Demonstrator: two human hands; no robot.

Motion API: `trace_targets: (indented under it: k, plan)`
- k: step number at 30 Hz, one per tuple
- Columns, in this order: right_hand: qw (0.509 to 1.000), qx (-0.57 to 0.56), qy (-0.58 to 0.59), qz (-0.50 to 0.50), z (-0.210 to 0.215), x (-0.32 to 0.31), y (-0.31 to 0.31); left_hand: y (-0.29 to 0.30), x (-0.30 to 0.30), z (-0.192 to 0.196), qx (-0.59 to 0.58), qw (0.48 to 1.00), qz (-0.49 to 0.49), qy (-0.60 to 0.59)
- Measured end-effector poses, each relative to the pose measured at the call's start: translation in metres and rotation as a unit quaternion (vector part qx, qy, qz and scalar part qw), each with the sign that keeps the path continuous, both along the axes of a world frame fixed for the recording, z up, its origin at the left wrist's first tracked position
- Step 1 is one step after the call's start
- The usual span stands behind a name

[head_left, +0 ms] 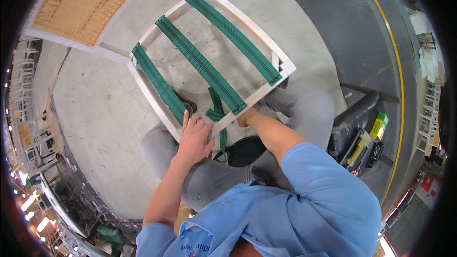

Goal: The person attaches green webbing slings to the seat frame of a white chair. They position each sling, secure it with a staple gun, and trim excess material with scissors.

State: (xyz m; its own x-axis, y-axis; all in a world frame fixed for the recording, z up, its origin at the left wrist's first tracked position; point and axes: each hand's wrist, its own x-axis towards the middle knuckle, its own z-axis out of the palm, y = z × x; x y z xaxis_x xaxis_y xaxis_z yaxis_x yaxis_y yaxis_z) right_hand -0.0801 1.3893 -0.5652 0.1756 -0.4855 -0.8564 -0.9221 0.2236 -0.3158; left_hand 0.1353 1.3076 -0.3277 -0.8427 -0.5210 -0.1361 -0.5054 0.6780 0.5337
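Note:
Before me stands a whitewashed wooden chair frame [278, 52] with three green webbing straps [202, 64] across its seat opening. My left hand [194, 138] is on the near left corner, its fingers closing over the near end of the left strap [159, 83]; the index finger points along it. My right hand [244, 117] is at the near rail, close to the middle strap's end; the rail and strap hide its fingers. Loose green webbing [215, 107] hangs beneath the seat opening, down toward a black rounded thing [245, 151] between my legs.
A woven cane back panel [88, 2] rises from the chair's far left side. My knees [312, 109] flank the near corner. To the right, a black padded bench [354, 119] has a green and yellow box [379, 125] beside it. A yellow floor line [397, 66] runs farther right.

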Motion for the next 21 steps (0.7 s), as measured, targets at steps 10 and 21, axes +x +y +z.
trace_targets:
  k: [10, 21]
  plan:
    - [0.985, 0.103, 0.003, 0.139, -0.081, 0.069, 0.033, -0.012, 0.001, 0.006, 0.126, 0.989, 0.059, -0.047]
    - [0.818, 0.341, -0.16, 0.434, 0.006, 0.035, 0.009, -0.014, 0.007, 0.002, 0.137, 0.989, 0.047, -0.006]
